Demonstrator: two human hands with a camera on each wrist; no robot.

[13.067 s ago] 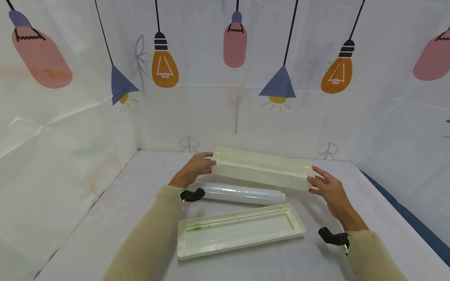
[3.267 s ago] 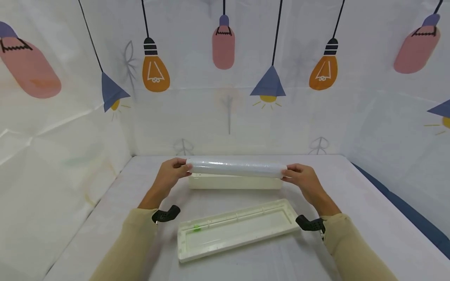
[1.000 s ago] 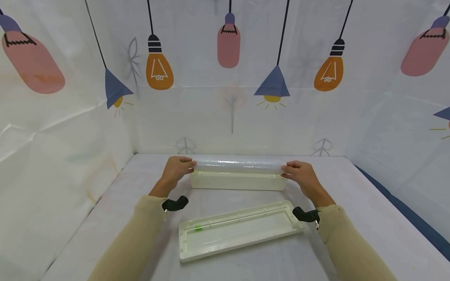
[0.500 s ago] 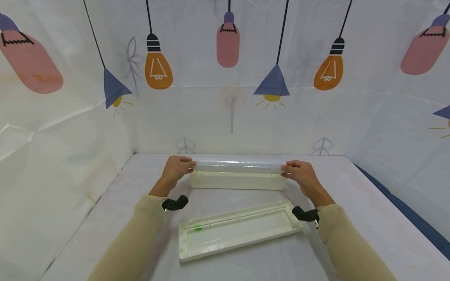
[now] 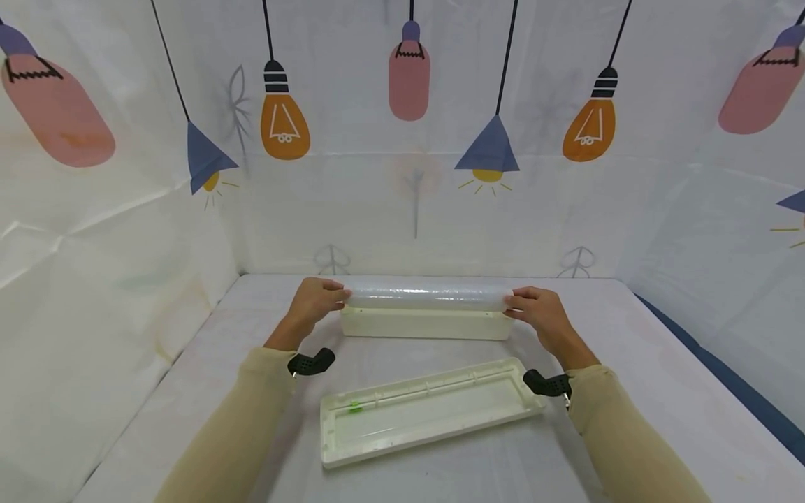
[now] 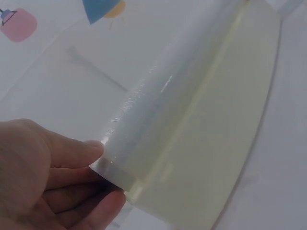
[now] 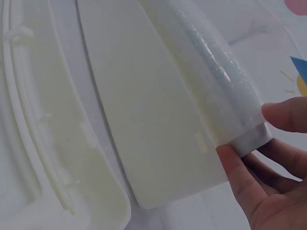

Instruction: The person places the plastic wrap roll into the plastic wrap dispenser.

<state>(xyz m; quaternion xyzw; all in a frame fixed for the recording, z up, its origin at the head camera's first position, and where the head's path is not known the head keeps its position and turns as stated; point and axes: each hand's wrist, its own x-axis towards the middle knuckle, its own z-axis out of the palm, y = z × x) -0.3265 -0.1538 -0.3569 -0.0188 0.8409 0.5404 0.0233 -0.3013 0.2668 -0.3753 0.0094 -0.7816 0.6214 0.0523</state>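
Box (image 5: 426, 325) interior is hidden behind its near wall and under the roll (image 5: 430, 293); can't tell how deep the roll sits. Its ends are partly covered by the person's left grip (image 5: 312, 300) and right grip (image 5: 537, 311). Left wrist view crops the left grip and the roll's right end; right wrist view crops the right grip, the roll's left end and the shallow tray (image 5: 434, 416). Green bit (image 5: 355, 407) on the tray: too small to identify. Sleeves (image 5: 220, 433) run off the near edge; far-wall motif (image 5: 415, 202) is blurry.
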